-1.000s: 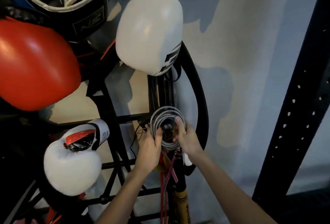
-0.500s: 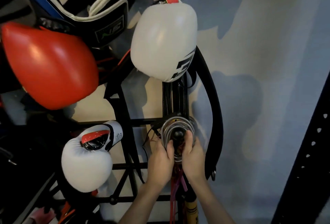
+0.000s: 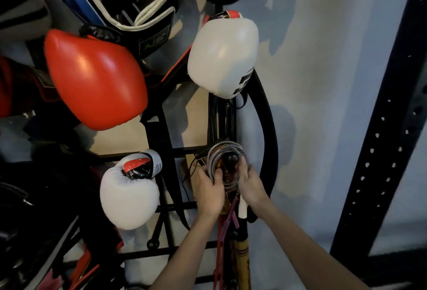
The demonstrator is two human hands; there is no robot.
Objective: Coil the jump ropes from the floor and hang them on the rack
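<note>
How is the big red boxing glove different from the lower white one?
The glossy red boxing glove is all red, looks bigger and hangs high on the left. The padded white boxing glove with the red-and-black cuff looks smaller and hangs lower, nearer the left hand. Both are rounded gloves on the black metal rack.

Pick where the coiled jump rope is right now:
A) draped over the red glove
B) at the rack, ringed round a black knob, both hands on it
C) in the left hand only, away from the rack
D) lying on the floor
B: the black knob shows inside the ring of the coiled jump rope, with the left hand and right hand each gripping the coil's lower part.
</note>
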